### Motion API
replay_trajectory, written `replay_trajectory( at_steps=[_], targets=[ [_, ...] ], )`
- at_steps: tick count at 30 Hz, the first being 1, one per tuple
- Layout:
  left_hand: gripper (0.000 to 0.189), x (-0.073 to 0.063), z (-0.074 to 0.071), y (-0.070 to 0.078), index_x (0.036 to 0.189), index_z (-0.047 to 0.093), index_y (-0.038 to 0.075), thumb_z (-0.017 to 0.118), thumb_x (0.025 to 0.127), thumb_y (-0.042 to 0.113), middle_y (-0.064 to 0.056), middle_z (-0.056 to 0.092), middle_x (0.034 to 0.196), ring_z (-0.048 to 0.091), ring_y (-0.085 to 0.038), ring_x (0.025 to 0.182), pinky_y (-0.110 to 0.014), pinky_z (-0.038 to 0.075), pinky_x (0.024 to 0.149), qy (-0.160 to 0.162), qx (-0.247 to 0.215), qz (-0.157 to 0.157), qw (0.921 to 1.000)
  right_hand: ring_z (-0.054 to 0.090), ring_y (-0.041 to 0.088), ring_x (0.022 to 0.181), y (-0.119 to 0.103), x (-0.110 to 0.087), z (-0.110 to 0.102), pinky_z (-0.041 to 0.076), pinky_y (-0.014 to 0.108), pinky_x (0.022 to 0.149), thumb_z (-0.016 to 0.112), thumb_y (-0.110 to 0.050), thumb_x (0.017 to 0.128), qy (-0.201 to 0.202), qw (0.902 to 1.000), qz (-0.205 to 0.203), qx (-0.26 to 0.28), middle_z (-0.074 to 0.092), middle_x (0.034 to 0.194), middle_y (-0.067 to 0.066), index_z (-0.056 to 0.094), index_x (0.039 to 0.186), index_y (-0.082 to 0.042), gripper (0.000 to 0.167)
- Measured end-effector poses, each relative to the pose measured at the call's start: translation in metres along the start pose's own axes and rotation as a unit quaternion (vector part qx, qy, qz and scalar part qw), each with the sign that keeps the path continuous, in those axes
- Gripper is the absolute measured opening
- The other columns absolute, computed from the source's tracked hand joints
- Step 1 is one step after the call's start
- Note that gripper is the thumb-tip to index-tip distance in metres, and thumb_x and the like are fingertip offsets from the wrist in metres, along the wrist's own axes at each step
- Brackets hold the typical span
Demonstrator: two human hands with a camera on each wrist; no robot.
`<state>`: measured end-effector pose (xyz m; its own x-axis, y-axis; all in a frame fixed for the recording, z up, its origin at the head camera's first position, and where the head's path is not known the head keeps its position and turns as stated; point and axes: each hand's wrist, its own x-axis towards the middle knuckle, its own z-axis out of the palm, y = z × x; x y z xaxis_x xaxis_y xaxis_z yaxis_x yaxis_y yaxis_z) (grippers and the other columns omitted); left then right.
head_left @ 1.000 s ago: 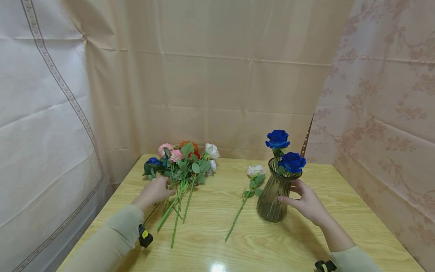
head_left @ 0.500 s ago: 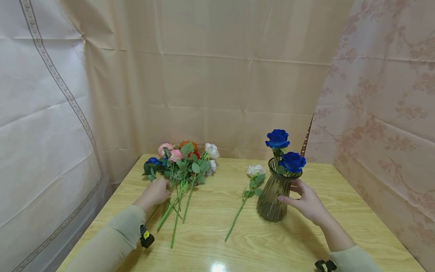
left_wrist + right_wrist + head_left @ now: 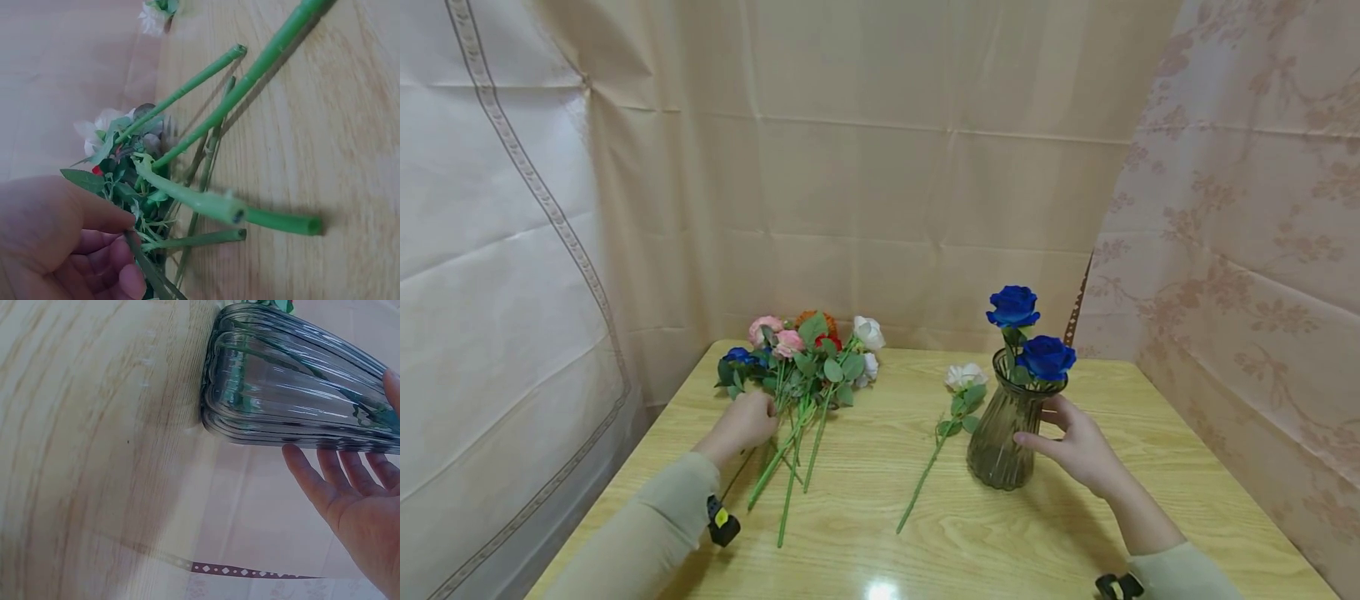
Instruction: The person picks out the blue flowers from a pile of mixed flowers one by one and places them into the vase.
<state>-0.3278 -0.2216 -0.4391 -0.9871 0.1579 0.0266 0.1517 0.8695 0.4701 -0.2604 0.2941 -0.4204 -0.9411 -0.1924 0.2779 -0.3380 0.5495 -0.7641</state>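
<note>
At lower right, the right hand [image 3: 1078, 450] has its grip around one vase [image 3: 1000, 450] holding two blue roses [image 3: 1047, 358]; at lower left, the left hand's [image 3: 741, 429] grip pinches one stem [image 3: 149, 267]. Between lies one loose white flower [image 3: 964, 378]. Beyond, left of centre: two pink flowers [image 3: 788, 343], two white blooms [image 3: 868, 332].

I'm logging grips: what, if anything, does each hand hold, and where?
Left hand: a flower stem, partway along. Right hand: the vase, by its side.
</note>
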Motion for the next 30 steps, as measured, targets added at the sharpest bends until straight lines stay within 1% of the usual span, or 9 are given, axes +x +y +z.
replay_trajectory(
  at_steps=[3, 8, 11, 14, 16, 19, 22, 25, 30],
  targets=[
    [0.04, -0.001, -0.002, 0.003, 0.06, 0.035, 0.017, 0.055, 0.09, 0.001, 0.004, 0.023, 0.053, 0.019, -0.012, 0.047, -0.029, 0.022, 0.048, 0.007, -0.01, 0.003, 0.9999, 0.047, 0.05, 0.132, 0.0, 0.0, 0.0, 0.048, 0.064, 0.094, 0.08, -0.031, 0.091, 0.0, 1.0, 0.001, 0.0, 0.045, 0.151, 0.023, 0.033, 0.157, -0.007, 0.085],
    [0.037, -0.002, -0.006, 0.01, 0.065, 0.033, 0.016, 0.054, 0.091, 0.002, 0.003, 0.022, 0.056, 0.018, -0.014, 0.05, -0.031, 0.021, 0.051, 0.017, -0.04, 0.009, 0.999, 0.048, 0.049, 0.131, -0.001, 0.0, 0.0, 0.047, 0.065, 0.096, 0.079, -0.032, 0.091, 0.0, 1.0, 0.003, -0.006, 0.046, 0.15, 0.022, 0.034, 0.156, -0.006, 0.084],
    [0.028, -0.002, -0.009, 0.014, 0.07, 0.043, 0.013, 0.055, 0.093, 0.003, 0.002, 0.031, 0.057, 0.025, -0.014, 0.051, -0.031, 0.027, 0.051, 0.028, -0.05, 0.013, 0.9983, 0.048, 0.049, 0.131, -0.001, 0.0, 0.0, 0.046, 0.066, 0.097, 0.079, -0.033, 0.092, 0.0, 1.0, 0.004, -0.006, 0.046, 0.15, 0.022, 0.034, 0.156, -0.006, 0.084],
    [0.015, -0.003, -0.014, 0.019, 0.081, 0.056, 0.007, 0.057, 0.095, 0.006, -0.002, 0.045, 0.062, 0.038, -0.015, 0.053, -0.031, 0.035, 0.053, 0.039, -0.054, 0.014, 0.9977, 0.048, 0.049, 0.131, -0.002, 0.0, 0.0, 0.046, 0.066, 0.096, 0.079, -0.033, 0.091, -0.001, 1.0, 0.005, -0.006, 0.046, 0.15, 0.023, 0.034, 0.156, -0.005, 0.084],
    [0.008, -0.004, -0.017, 0.023, 0.088, 0.061, 0.004, 0.059, 0.096, 0.007, -0.004, 0.052, 0.065, 0.046, -0.016, 0.054, -0.032, 0.04, 0.054, 0.048, -0.058, 0.02, 0.9969, 0.048, 0.05, 0.131, -0.002, 0.0, 0.0, 0.046, 0.065, 0.096, 0.08, -0.033, 0.091, -0.001, 1.0, 0.005, -0.006, 0.046, 0.15, 0.023, 0.034, 0.156, -0.005, 0.084],
    [0.009, -0.006, -0.022, 0.03, 0.093, 0.063, 0.002, 0.061, 0.096, 0.01, -0.005, 0.057, 0.067, 0.051, -0.017, 0.053, -0.032, 0.044, 0.054, 0.062, -0.063, 0.03, 0.9957, 0.047, 0.05, 0.131, -0.002, 0.0, 0.0, 0.048, 0.064, 0.095, 0.08, -0.033, 0.091, -0.001, 1.0, 0.005, -0.006, 0.045, 0.15, 0.023, 0.034, 0.156, -0.005, 0.084],
    [0.01, -0.007, -0.026, 0.035, 0.096, 0.065, 0.002, 0.062, 0.095, 0.011, -0.004, 0.06, 0.072, 0.054, -0.017, 0.056, -0.032, 0.047, 0.056, 0.075, -0.065, 0.034, 0.9945, 0.047, 0.05, 0.131, -0.002, 0.001, 0.0, 0.049, 0.063, 0.094, 0.08, -0.033, 0.091, 0.0, 1.0, 0.006, -0.007, 0.045, 0.15, 0.024, 0.034, 0.156, -0.004, 0.085],
    [0.012, -0.009, -0.03, 0.038, 0.097, 0.064, 0.001, 0.063, 0.096, 0.013, -0.004, 0.061, 0.076, 0.055, -0.017, 0.059, -0.033, 0.049, 0.058, 0.082, -0.068, 0.036, 0.9937, 0.047, 0.05, 0.131, -0.001, 0.001, -0.001, 0.05, 0.062, 0.093, 0.08, -0.034, 0.091, 0.001, 0.9999, 0.006, -0.01, 0.046, 0.15, 0.025, 0.034, 0.156, -0.003, 0.085],
    [0.012, -0.01, -0.036, 0.045, 0.096, 0.064, 0.003, 0.065, 0.096, 0.014, -0.005, 0.061, 0.077, 0.054, -0.018, 0.061, -0.034, 0.048, 0.061, 0.096, -0.069, 0.048, 0.9918, 0.047, 0.051, 0.131, -0.002, 0.001, 0.0, 0.049, 0.064, 0.094, 0.08, -0.034, 0.091, 0.003, 0.9999, 0.008, -0.011, 0.046, 0.149, 0.026, 0.035, 0.155, -0.003, 0.084]
  ],
)
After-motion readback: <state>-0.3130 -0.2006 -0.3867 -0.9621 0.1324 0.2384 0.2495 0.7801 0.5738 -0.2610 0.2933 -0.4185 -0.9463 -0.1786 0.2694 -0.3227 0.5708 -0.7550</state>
